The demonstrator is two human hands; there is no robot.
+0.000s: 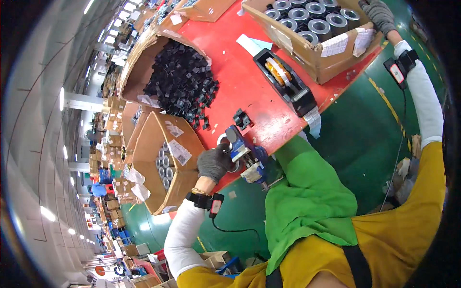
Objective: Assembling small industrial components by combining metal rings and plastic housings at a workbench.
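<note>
My left hand (pixel 214 164), in a dark grey glove, is closed around a silver metal ring (pixel 223 139) beside the blue bench vise (pixel 247 152). Part of the ring is hidden by the fingers. Another round metal part (pixel 234 166) shows between the glove and the vise. My right hand (pixel 379 18), gloved the same way, reaches far out to the right corner of a cardboard box (pixel 307 57) full of silver cylinders with black parts between them. Its fingers look stretched out at the box rim, and nothing shows in them. A black clip-like part (pixel 241 119) lies on the red table (pixel 230 62) behind the vise.
A black tape dispenser (pixel 285 81) stands at the table edge beside the cylinder box. At the left, a tipped carton (pixel 139 67) spills black plastic parts onto the table. Nearer, another carton (pixel 180 144) holds metal rings. A cable hangs from each wrist device.
</note>
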